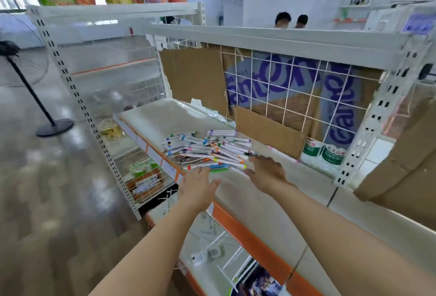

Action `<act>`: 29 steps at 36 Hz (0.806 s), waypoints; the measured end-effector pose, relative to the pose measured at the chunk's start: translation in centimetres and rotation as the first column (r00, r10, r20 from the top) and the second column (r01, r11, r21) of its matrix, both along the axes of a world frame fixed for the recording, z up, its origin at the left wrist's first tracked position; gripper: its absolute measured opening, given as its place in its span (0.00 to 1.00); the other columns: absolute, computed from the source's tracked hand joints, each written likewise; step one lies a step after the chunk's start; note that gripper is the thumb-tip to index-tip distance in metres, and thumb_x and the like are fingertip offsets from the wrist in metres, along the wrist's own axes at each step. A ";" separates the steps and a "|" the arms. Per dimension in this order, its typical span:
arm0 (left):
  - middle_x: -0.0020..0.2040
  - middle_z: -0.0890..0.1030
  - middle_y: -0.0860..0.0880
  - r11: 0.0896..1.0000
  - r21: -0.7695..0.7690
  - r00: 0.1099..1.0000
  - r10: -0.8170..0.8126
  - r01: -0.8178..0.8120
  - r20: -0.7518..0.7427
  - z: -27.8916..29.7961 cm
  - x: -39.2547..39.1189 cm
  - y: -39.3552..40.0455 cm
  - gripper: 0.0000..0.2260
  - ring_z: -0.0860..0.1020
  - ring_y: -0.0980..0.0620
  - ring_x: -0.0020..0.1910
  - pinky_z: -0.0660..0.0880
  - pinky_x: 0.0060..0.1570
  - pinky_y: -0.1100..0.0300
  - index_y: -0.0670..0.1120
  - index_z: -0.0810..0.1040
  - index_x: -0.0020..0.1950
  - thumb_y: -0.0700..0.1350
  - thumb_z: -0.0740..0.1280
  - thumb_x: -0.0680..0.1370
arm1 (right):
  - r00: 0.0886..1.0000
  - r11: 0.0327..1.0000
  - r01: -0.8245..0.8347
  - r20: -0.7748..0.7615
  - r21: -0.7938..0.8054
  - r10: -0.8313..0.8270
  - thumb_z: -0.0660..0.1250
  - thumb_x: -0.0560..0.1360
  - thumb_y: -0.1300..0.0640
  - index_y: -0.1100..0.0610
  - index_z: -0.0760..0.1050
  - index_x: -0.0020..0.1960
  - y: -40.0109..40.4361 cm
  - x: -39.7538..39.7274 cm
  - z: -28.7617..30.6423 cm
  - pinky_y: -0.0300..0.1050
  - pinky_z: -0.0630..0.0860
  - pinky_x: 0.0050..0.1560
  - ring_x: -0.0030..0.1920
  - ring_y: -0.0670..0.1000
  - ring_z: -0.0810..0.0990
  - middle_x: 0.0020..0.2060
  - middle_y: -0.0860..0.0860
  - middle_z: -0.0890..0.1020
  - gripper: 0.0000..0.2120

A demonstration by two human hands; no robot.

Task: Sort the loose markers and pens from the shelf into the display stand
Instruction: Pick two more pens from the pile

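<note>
Two hands (232, 179) near markers (207, 149); cardboard (295, 78) lettering partly legible, "Cant".

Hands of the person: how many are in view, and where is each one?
2. The left hand reaches over the shelf's front edge, near the pile of markers. The right hand is at the pile's right end. Both look open; neither holds anything.

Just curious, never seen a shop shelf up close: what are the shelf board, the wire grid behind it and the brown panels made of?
Shelf board: probably painted metal; smooth, glossy white, with reflections.
Wire grid: thin white rods, likely coated steel wire.
Brown panels: corrugated cardboard by the look; matte, with torn, ragged edges.
</note>
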State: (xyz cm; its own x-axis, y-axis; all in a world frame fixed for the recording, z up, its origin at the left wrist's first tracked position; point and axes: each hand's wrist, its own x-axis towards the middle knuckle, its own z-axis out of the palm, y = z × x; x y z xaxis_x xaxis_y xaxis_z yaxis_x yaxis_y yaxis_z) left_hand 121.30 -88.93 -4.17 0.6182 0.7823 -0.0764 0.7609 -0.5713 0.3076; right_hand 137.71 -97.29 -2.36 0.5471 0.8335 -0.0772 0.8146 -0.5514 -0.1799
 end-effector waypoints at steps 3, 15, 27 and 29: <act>0.71 0.65 0.45 1.000 0.000 0.999 -0.001 0.001 -0.037 -0.3 0.7 1.2 0.23 0.64 0.44 0.70 0.63 0.65 0.50 0.46 0.60 0.74 0.55 0.54 0.82 | 1.000 1.000 -0.014 0.023 -0.017 0.014 0.58 0.80 0.51 0.55 0.68 0.65 1.4 0.6 -0.7 0.48 0.67 0.60 0.65 0.57 0.70 0.64 0.55 0.74 0.15; 0.60 0.72 0.46 0.990 0.098 0.994 -0.098 0.102 -0.042 -2.4 2.7 6.6 0.15 0.69 0.45 0.61 0.68 0.52 0.55 0.48 0.72 0.63 0.39 0.60 0.77 | 0.997 0.995 0.021 0.073 -0.098 -0.014 0.60 0.79 0.56 0.57 0.71 0.60 5.7 1.3 -3.9 0.43 0.70 0.50 0.60 0.56 0.74 0.59 0.55 0.76 0.11; 0.54 0.78 0.43 0.939 0.205 0.958 -0.287 0.276 0.024 -5.4 3.4 9.3 0.11 0.73 0.41 0.60 0.67 0.54 0.53 0.42 0.75 0.57 0.38 0.62 0.75 | 0.990 0.992 0.117 0.086 -0.049 -0.112 0.57 0.77 0.59 0.55 0.70 0.62 6.4 0.5 -5.1 0.43 0.67 0.52 0.59 0.55 0.74 0.58 0.53 0.76 0.13; 0.58 0.76 0.46 0.944 0.186 0.962 -0.273 0.272 -0.024 -5.2 3.5 9.3 0.12 0.70 0.45 0.63 0.65 0.56 0.56 0.44 0.73 0.60 0.39 0.58 0.78 | 0.992 0.995 0.090 0.091 -0.041 -0.086 0.56 0.78 0.57 0.56 0.69 0.59 6.2 0.6 -5.0 0.44 0.65 0.48 0.58 0.56 0.74 0.56 0.53 0.77 0.11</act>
